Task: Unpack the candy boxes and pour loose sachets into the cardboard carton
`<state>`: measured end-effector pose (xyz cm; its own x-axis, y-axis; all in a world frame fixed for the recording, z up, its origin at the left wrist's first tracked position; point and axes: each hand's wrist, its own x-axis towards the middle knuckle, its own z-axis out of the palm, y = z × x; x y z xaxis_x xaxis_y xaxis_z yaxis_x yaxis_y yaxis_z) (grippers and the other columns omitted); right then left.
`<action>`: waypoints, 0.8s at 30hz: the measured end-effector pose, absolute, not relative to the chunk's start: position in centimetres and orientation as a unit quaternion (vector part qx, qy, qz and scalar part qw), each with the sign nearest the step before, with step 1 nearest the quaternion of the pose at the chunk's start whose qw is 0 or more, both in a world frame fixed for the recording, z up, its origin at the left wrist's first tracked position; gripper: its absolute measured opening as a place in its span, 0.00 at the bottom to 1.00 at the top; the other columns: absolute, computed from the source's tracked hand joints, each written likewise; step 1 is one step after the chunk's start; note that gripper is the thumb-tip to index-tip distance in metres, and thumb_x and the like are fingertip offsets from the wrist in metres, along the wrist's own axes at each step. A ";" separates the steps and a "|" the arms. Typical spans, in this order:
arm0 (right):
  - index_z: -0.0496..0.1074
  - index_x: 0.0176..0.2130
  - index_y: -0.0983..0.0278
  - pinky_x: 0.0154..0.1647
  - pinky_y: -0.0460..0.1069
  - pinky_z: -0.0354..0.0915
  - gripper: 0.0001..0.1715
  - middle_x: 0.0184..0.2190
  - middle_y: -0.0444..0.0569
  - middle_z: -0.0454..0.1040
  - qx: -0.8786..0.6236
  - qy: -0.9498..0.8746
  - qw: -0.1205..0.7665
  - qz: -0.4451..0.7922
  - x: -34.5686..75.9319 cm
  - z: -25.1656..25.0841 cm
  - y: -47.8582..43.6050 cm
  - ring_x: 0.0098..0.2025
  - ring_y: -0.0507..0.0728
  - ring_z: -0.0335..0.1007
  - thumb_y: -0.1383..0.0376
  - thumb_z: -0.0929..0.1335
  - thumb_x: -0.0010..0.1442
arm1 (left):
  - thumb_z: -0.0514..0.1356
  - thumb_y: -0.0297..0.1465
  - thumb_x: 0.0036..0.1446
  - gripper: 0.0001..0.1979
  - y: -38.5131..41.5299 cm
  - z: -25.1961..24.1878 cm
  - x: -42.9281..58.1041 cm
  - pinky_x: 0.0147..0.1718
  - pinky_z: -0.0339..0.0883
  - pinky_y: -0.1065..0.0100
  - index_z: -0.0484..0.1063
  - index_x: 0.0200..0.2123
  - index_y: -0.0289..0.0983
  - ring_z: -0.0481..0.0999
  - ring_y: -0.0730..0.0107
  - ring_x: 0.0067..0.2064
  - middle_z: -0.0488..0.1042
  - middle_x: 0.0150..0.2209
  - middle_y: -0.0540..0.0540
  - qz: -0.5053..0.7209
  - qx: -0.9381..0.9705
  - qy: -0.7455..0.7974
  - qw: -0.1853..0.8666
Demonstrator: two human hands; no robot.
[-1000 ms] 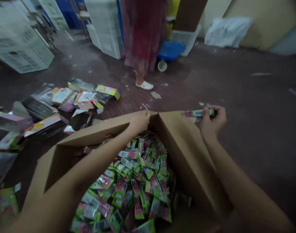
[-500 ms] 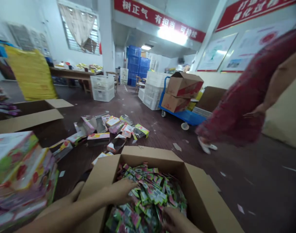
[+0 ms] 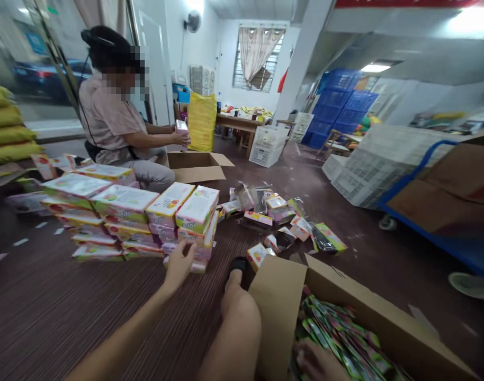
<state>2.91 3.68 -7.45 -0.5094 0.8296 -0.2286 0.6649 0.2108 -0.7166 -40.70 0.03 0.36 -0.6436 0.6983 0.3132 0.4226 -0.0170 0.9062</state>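
Note:
My left hand [image 3: 181,263] reaches to the near side of several stacked small printed boxes [image 3: 196,209], fingers apart and nothing seen in them. Whether the fingertips touch a box I cannot tell. My right hand [image 3: 319,361] is low inside a large open carton [image 3: 279,312], against a heap of small green and pink sachets [image 3: 341,330]. Motion smears its fingers, so any hold on a sachet is unclear. The carton stands on the floor beside my bent leg, with its flaps folded out.
Torn empty boxes [image 3: 281,209] litter the floor beyond my foot. A co-worker [image 3: 115,116] sits behind the stack holding a small box [image 3: 181,127], near another open carton [image 3: 194,173]. On the right are a blue trolley [image 3: 428,233] and white crates [image 3: 379,161].
The view has swung left, bringing the co-worker into sight. My left hand has left the sachets and moved over to the stacked boxes. My right hand stays in the carton.

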 end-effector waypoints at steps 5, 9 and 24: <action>0.72 0.33 0.63 0.42 0.54 0.67 0.31 0.32 0.52 0.77 -0.438 -0.735 0.249 0.453 -9.4 -3.1 8.2 0.37 0.61 0.73 0.38 0.66 0.50 | 0.58 0.40 0.57 0.23 4.5 1.0 -47.3 0.55 0.62 0.48 0.67 0.51 0.32 0.69 0.49 0.53 0.71 0.48 0.34 0.541 0.392 0.729 -0.147; 0.70 0.38 0.64 0.37 0.50 0.68 0.31 0.36 0.52 0.75 -0.488 -0.569 0.275 0.602 -19.4 -1.0 11.9 0.33 0.55 0.71 0.41 0.70 0.51 | 0.60 0.40 0.57 0.26 7.6 1.1 -49.1 0.59 0.57 0.45 0.66 0.54 0.29 0.64 0.44 0.58 0.67 0.54 0.30 0.440 0.438 0.759 -0.196; 0.70 0.42 0.67 0.26 0.44 0.63 0.17 0.28 0.46 0.75 -0.403 -0.413 0.264 0.773 -34.3 1.4 16.5 0.26 0.51 0.69 0.55 0.69 0.61 | 0.63 0.40 0.53 0.19 7.6 -0.1 -46.5 0.51 0.68 0.59 0.71 0.44 0.33 0.74 0.58 0.49 0.75 0.46 0.37 0.703 0.276 0.624 0.199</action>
<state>-34.29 16.49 1.36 -0.5362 0.7408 -0.4045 -0.0747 -0.5190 -0.8515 -46.46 7.60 -0.08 -0.7691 0.6237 0.1397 0.0648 -0.1412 0.9878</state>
